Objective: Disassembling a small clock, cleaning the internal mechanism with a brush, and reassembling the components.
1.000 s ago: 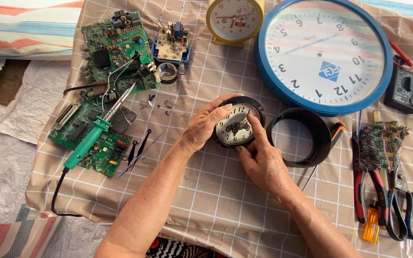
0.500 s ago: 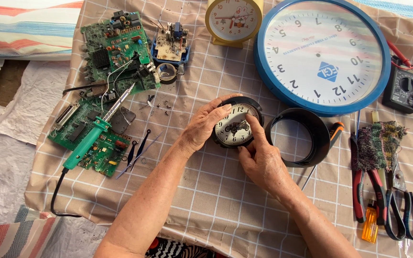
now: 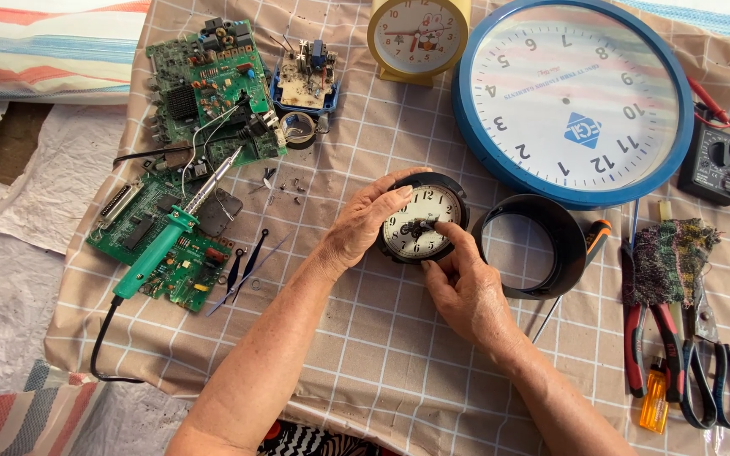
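Both hands [image 3: 416, 253] on clock [image 3: 422, 221], mid-cloth.

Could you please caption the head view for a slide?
Left hand steadies a small black round alarm clock while right hand touches its dial centre.

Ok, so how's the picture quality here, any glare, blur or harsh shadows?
Head view: even, soft daylight with only faint shadows under both hands; mild sheen on the big blue wall clock; the small black clock and tools look sharp; slight wide-angle curve at the edges.
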